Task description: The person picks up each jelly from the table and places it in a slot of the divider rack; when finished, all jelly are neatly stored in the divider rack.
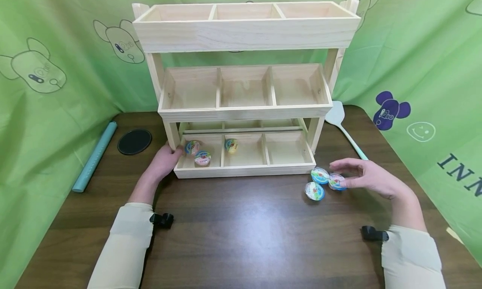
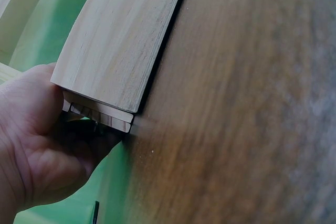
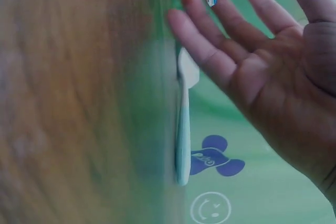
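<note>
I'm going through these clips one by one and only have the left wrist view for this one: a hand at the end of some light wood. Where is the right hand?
Observer: The right hand is at the rightmost cup of three on the table; whether it grips it, I can't tell.
Reviewer: Are there cups in the rack too?
Observer: Yes, three in the front bottom tray: two in its left compartment, one in the middle.
Reviewer: What lies left of my left hand?
Observer: A black disc, with a blue rod farther left.
</note>
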